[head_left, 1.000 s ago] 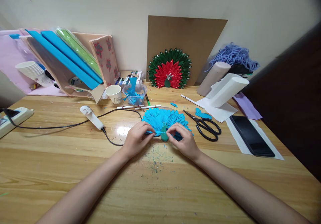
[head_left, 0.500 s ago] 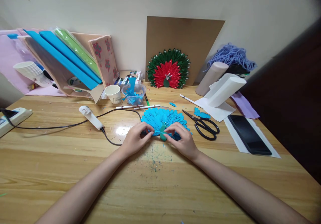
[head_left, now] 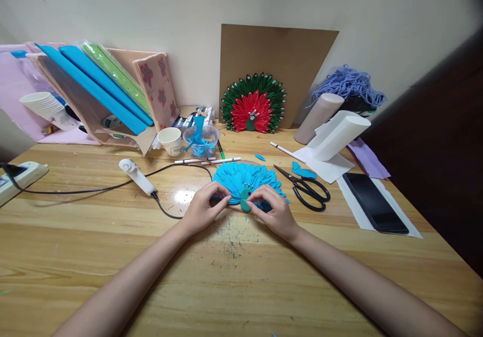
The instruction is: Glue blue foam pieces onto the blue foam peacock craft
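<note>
While both hands work at its lower edge, the blue paper fan (head_left: 245, 178) lies flat on the bench (head_left: 234, 276). Left hand (head_left: 204, 210) pinches the fan's left corner; right hand (head_left: 273, 211) pinches beside the small green body (head_left: 246, 203) at its centre. Scissors (head_left: 307, 190) lie just right; a phone (head_left: 374, 203) further right.

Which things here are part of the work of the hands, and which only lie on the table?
In the work: left hand, right hand, blue paper peacock.

Lying about: scissors, glue gun, phone, paper cup, red-green peacock.
</note>
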Motion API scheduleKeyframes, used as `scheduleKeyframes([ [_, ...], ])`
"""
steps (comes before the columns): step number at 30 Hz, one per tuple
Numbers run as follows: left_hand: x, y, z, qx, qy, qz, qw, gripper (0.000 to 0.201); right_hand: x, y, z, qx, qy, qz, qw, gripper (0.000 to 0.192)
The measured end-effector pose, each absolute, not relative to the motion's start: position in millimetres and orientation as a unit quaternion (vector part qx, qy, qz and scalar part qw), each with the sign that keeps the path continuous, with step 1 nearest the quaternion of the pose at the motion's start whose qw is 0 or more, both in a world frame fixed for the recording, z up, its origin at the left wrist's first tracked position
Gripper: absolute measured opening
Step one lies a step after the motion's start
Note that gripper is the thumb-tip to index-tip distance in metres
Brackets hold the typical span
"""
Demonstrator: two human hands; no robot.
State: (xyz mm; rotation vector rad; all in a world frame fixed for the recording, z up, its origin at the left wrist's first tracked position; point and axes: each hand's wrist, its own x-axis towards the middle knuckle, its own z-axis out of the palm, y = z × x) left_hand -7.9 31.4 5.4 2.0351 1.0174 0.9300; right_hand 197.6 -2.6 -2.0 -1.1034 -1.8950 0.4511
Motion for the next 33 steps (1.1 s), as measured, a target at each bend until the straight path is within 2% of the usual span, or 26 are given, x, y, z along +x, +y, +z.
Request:
scheduleKeyframes([
  [10,-9.8,33.7,-2.7,0.673,0.43,0.398,0.452,0.019,199.0,-3.0,-4.4,-0.476,-0.735,0.201,0.439,0.006],
  [18,-34.1,31.0,19.8,0.631,0.434,0.383,0.517,0.021,200.6,-5.3,-7.9,-0.468,-0.739,0.213,0.435,0.008],
  [22,-70.0,13.6,30.0,0.668,0.488,0.39,0.405,0.018,189.4,-10.2,-2.9,-0.448,-0.754,0.24,0.415,0.006],
  [26,-123.6,-8.7,24.9,0.744,0.497,0.401,0.196,0.01,154.3,-9.1,7.7,-0.407,-0.793,0.286,0.351,0.007],
  [29,-168.4,-18.5,13.6,0.77,0.504,0.388,0.04,0.01,109.6,5.4,8.7,-0.397,-0.806,0.304,0.318,0.015],
  [33,-208.2,-19.6,2.8,0.737,0.579,0.347,-0.033,0.012,31.0,38.5,-0.6,-0.41,-0.8,0.3,0.32,0.026],
])
